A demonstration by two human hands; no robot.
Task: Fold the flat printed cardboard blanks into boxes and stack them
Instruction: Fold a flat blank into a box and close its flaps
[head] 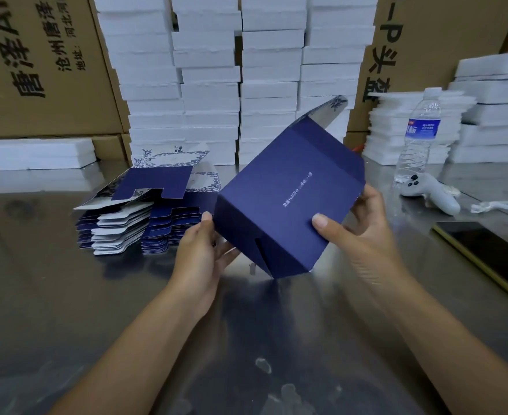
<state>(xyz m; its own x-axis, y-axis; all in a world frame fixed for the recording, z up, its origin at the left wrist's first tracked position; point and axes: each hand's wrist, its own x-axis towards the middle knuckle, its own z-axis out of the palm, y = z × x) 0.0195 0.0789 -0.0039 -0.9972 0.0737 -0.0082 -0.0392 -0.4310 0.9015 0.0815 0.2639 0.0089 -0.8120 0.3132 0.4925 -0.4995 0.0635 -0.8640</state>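
The dark blue box (pixel 279 202) is held tilted in the air above the middle of the table (pixel 67 295), one near corner pointing down and its patterned lid flap (pixel 327 112) standing open at the far end. It looks like thin printed card: light, stiff along the creases but easily dented on the broad faces, so the edges and corners are the best places to hold it. The left hand (pixel 200 256) grips the left edge, thumb on top and fingers underneath. The right hand (pixel 363 232) clasps the right side, thumb pressed on the upper face and fingers curled round behind. To the left lies the pile of flat blanks (pixel 133 223). Far behind stand white foam stacks (pixel 211 70); to the right are a water bottle (pixel 420 136), a controller (pixel 432 193) and a phone (pixel 486 253).
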